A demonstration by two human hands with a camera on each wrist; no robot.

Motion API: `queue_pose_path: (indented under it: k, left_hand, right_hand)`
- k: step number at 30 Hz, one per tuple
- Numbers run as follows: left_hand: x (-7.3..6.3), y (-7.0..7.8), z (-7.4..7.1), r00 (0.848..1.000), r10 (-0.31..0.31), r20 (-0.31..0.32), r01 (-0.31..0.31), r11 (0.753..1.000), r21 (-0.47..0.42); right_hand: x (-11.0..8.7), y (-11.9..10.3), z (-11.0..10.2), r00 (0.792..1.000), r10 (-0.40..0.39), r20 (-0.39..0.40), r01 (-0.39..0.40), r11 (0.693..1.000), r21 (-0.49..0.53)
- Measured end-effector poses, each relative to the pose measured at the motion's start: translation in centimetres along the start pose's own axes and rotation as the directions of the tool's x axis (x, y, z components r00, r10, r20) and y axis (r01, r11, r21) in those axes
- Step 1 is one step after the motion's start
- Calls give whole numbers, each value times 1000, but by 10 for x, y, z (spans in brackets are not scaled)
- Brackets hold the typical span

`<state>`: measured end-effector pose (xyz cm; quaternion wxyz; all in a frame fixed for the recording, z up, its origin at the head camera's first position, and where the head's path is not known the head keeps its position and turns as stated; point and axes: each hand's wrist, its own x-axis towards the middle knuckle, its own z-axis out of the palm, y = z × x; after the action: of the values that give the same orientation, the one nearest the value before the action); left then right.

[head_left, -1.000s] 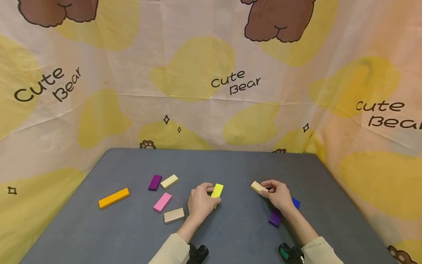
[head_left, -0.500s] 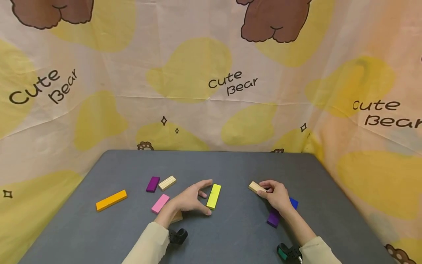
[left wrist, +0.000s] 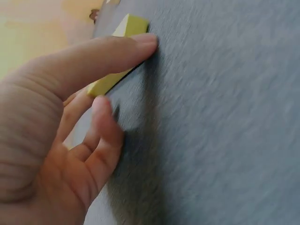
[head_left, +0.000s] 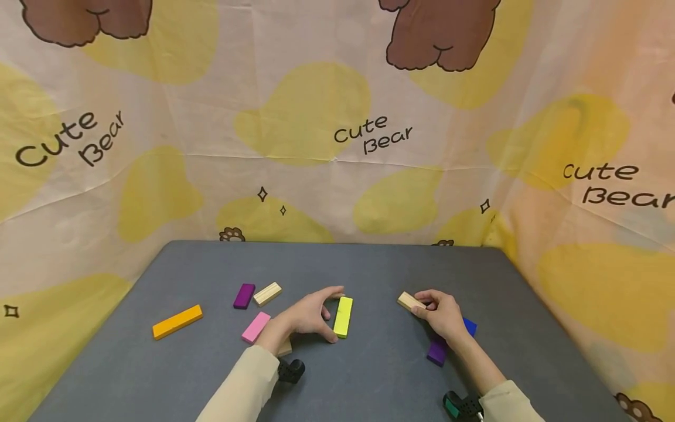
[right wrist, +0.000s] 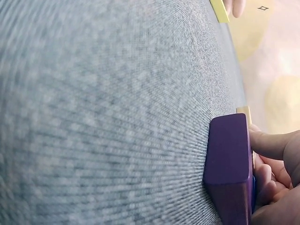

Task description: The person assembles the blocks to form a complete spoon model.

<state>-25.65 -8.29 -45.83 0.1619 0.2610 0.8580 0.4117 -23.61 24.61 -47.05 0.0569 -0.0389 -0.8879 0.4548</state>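
Observation:
Near the middle of the table lies a yellow block [head_left: 343, 317]. My left hand [head_left: 303, 315] spans it from the left, thumb at its near end and a finger at its far end. In the left wrist view the thumb crosses in front of the yellow block [left wrist: 138, 23]. Farther right, my right hand [head_left: 442, 313] pinches a plain wooden block [head_left: 409, 301] between thumb and fingers. Beneath that wrist are a purple block [head_left: 437, 353] and a blue block [head_left: 470, 327], both partly covered. The purple block [right wrist: 227, 150] fills the foreground of the right wrist view.
An orange block [head_left: 177, 322] lies far left on the grey table [head_left: 369, 387]. Between it and my left hand are a dark purple block [head_left: 244, 296], a wooden block [head_left: 268, 293] and a pink block [head_left: 255, 327]. My left wrist mostly hides another wooden block [head_left: 285, 348].
My left hand let go of the yellow block, spread and shifted left, then came back round its ends. The yellow block has turned slightly. My right hand keeps its hold on the wooden block.

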Motion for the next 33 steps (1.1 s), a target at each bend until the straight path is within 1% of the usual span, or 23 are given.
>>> queue_pose_path:
  k: [3, 6, 10, 15, 19, 21, 23, 25, 26, 28, 30, 32, 33]
  left_hand:
    - [0, 2, 8, 998, 9, -62, -9, 1000, 5]
    - [1, 6, 17, 995, 16, -100, -15, 1000, 9]
    - [2, 9, 26, 992, -11, -122, 15, 999, 28]
    - [3, 11, 31, 988, -50, -149, 55, 998, 33]
    - [2, 12, 33, 986, -58, -159, 64, 997, 33]
    - [-1, 13, 34, 985, -59, -164, 63, 998, 17]
    - [-4, 13, 35, 981, -53, -187, 53, 999, -3]
    - [-8, 14, 37, 971, -45, -234, 35, 998, -46]
    - [-11, 15, 39, 962, -44, -268, 26, 997, -71]
    - [-16, 18, 45, 938, -50, -343, 8, 992, -123]
    - [-21, 20, 51, 913, -62, -403, -7, 986, -167]
    - [-24, 23, 57, 893, -69, -446, -15, 983, -182]
    - [-25, 24, 60, 886, -70, -459, -17, 983, -184]
  right_hand:
    - [0, 0, 0, 1000, 4, -1, -4, 1000, -1]
    - [0, 0, 0, 1000, 3, 0, -3, 1000, -1]
    - [0, -1, 0, 1000, 1, -1, -1, 1000, -3]
    - [0, -1, 0, 1000, 0, -4, 0, 1000, -6]
    - [-1, -1, 0, 1000, 2, -1, -2, 1000, -5]
    - [-1, -1, 0, 1000, 3, 1, -3, 1000, -3]
    - [-1, 0, 1, 1000, 4, 3, -4, 1000, 0]
    - [-1, 1, 1, 1000, 5, 5, -5, 1000, 2]
    - [-1, 1, 1, 1000, 5, 5, -5, 1000, 3]
    - [-1, 1, 0, 1000, 4, 7, -4, 1000, 5]
    - [0, 1, 0, 1000, 1, 7, -1, 1000, 8]
    - [0, 2, 0, 1000, 0, 6, 0, 1000, 10]
    - [0, 2, 0, 1000, -2, 7, 2, 1000, 10]
